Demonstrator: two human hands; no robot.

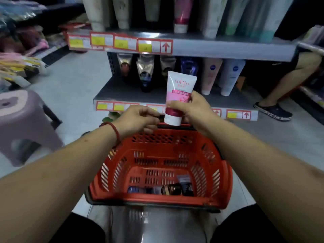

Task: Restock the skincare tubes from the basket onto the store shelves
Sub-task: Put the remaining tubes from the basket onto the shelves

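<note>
Above the basket's point(157, 199) far rim, the right hand point(191, 109) holds one tube point(180, 88) upright, cap down. Thumb and fingers pinch it round its lower half, and its label faces the person. The left hand point(138, 118) sits just beside the cap with fingers curled; whether it pinches the basket's handle or anything else I cannot tell.

The step looks like shelving this tube. A pink twin point(181, 14) seems to stand on the upper shelf point(228, 48), so that row is probably its home rather than the lower shelf point(122, 95). To do it well, keep the cap down and the label out, and slide it in beside its match without knocking the neighbours. Let go only once it stands.

Counted: one tube in hand and one basket. About three or four leftovers point(172, 188) lie at the basket's near edge, too blurred to be sure. Six tubes show on the lower shelf. The upper shelf has at least seven, those at its right end running together.
</note>
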